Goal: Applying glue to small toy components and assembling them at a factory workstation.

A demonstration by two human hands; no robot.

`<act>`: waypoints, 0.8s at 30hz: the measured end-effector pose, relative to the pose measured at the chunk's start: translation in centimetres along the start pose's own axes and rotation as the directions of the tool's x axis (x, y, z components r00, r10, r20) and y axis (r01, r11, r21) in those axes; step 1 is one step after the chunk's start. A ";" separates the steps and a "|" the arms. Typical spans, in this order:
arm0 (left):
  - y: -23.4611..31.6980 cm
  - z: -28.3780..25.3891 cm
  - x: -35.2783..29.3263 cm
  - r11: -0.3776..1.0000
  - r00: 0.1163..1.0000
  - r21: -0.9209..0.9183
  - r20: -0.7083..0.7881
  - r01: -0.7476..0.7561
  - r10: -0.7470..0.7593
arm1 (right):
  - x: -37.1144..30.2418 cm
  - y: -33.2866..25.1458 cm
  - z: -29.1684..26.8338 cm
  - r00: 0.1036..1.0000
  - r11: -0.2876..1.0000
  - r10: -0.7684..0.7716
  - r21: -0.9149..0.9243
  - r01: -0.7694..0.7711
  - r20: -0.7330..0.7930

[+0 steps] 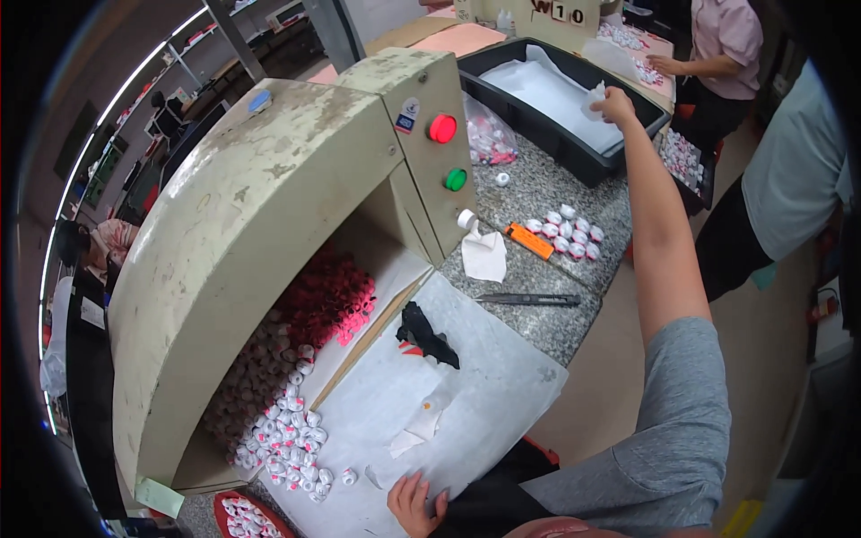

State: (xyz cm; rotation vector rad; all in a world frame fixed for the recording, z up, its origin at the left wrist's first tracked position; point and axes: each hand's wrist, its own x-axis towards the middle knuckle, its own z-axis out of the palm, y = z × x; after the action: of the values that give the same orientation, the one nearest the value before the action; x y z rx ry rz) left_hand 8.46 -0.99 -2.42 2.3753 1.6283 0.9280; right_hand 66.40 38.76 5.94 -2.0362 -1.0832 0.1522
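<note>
At the far right my right arm is stretched out, and my right hand (pixel 615 106) is closed on a small translucent plastic bottle (pixel 595 97). It holds this above the black tray (pixel 556 152), which has white sheets (pixel 558 97) in it. Close to me, my left hand (pixel 414 504) lies with its fingers apart at the near edge of the white work sheet (pixel 493 377), gripping nothing. On that sheet are a black cloth piece (pixel 427 335), a torn white paper scrap (pixel 417 432) and one small white-and-pink part (pixel 349 476).
A cream metal machine (pixel 251 206) with an arched housing shelters heaped white parts (pixel 291 439) and pink parts (pixel 336 296). On the granite top lie an orange bar (pixel 529 240), a utility knife (pixel 529 299), a tissue (pixel 484 256) and grouped white pieces (pixel 567 231). Other people stand at right.
</note>
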 end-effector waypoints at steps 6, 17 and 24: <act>0.0 0.4 0.6 0.998 0.998 0.014 -0.019 -0.053 0.053 | 3.0 1.7 1.4 0.983 0.965 0.156 -0.226 -0.131 0.096; 1.2 -0.1 1.3 0.999 0.999 -0.011 -0.009 0.043 -0.043 | 0.3 -0.2 -0.3 0.888 0.867 -0.443 -0.312 0.389 -0.121; 1.2 -1.0 1.6 0.990 0.994 -0.088 0.027 0.109 -0.107 | -28.8 -12.2 -1.6 0.774 0.662 -0.615 0.631 0.403 0.152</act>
State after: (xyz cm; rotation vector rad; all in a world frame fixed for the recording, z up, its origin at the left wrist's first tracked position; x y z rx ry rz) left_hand 9.29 -0.27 -0.44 2.2071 1.6523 0.9304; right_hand 41.24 20.24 8.41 -1.1135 -1.5866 0.5001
